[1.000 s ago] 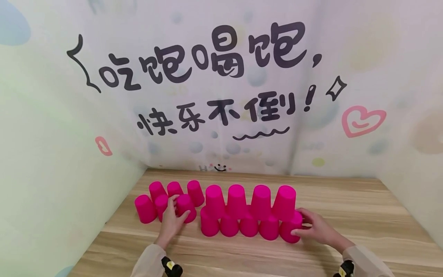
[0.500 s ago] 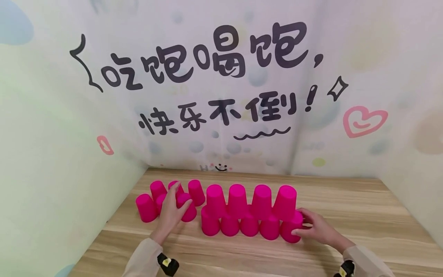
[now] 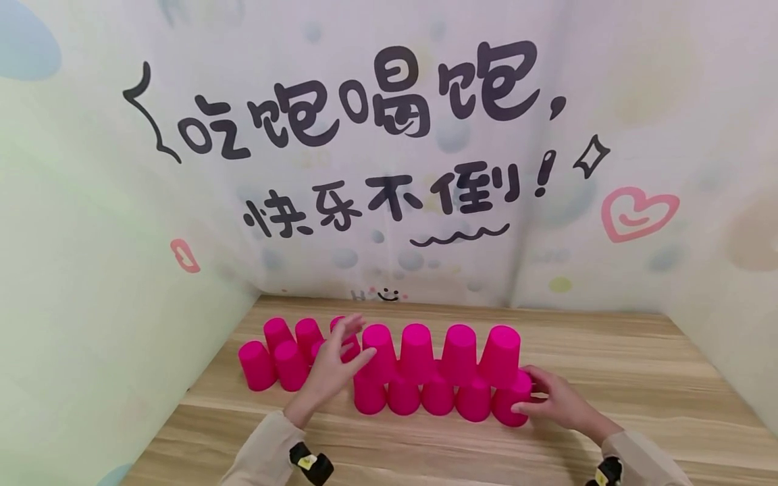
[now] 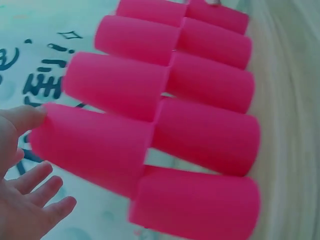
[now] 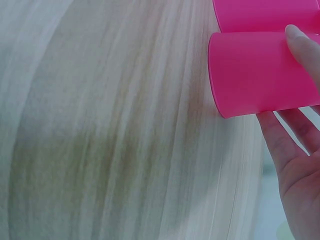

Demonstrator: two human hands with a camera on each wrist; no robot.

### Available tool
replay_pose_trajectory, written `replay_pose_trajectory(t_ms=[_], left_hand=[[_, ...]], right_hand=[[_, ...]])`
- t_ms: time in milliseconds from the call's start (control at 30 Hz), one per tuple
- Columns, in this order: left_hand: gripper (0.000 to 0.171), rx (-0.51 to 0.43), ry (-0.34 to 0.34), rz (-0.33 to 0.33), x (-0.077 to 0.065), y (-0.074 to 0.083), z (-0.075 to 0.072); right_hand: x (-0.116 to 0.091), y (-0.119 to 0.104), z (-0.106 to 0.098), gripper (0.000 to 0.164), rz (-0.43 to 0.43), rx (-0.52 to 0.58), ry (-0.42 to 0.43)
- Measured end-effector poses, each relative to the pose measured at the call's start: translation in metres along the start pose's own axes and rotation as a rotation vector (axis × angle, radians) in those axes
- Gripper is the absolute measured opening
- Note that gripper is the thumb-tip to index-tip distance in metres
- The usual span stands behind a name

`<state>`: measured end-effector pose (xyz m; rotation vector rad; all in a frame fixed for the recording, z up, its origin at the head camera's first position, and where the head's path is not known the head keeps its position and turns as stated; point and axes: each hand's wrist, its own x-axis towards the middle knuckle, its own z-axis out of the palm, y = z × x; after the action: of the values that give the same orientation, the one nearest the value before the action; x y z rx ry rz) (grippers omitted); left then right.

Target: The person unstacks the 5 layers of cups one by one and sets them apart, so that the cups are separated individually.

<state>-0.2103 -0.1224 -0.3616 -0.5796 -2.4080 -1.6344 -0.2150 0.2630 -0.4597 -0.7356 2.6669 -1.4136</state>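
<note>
Upside-down pink cups stand in two tiers in the head view, several in the bottom row (image 3: 437, 397) and several in the upper row (image 3: 460, 354). My left hand (image 3: 331, 371) is beside the leftmost upper cup (image 3: 381, 351), fingers spread. In the left wrist view its thumb (image 4: 31, 117) lies right at that cup's narrow top end, the other fingers apart from it. My right hand (image 3: 562, 401) holds the rightmost bottom cup (image 3: 512, 401), thumb in front and fingers at its far side; the right wrist view shows this grip on the cup (image 5: 255, 75).
Left of the tiers stand several more upside-down pink cups (image 3: 256, 364), partly covered by my left hand. They share the wood-grain table (image 3: 608, 351). A printed cloth wall (image 3: 389, 270) with dark lettering closes the back.
My left hand has moved right, from the loose cups on the left to the leftmost upper cup, with its fingers spread. My right hand keeps its place on the end cup.
</note>
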Motion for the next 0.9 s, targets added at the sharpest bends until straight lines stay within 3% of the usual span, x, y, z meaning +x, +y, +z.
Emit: replay_pose_trajectory(t_ms=[133,333,467,600,767,833,867,900], left_hand=[[0.058,-0.018,-0.046,-0.023,-0.004,0.002,0.009],[0.057,-0.022,-0.020,-0.014,-0.005,-0.003,0.015],[0.056,-0.021,0.014,-0.011,-0.002,-0.012,0.010],[0.058,0.013,0.079,0.015,0.002,-0.021,-0.009],[0.059,0.085,0.209,0.084,-0.003,-0.022,-0.049],[0.060,0.091,0.256,0.106,-0.008,-0.033,-0.068],[0.060,0.048,0.264,0.141,-0.012,-0.037,-0.077],[0.061,0.055,0.292,0.157,-0.014,-0.055,-0.087]], right_hand=[[0.000,-0.001,0.001,0.053,0.004,0.007,0.000],[0.000,-0.002,0.000,0.052,0.009,0.018,-0.012],[0.000,-0.001,0.000,0.052,-0.004,0.008,-0.008],[0.000,0.000,0.001,0.052,-0.011,0.008,-0.004],[0.000,0.000,0.001,0.052,-0.028,0.016,0.003],[0.000,0.001,0.001,0.052,-0.037,0.014,0.005],[0.000,0.001,0.001,0.051,-0.038,0.013,0.005],[0.000,0.001,0.001,0.051,-0.040,0.013,0.006]])
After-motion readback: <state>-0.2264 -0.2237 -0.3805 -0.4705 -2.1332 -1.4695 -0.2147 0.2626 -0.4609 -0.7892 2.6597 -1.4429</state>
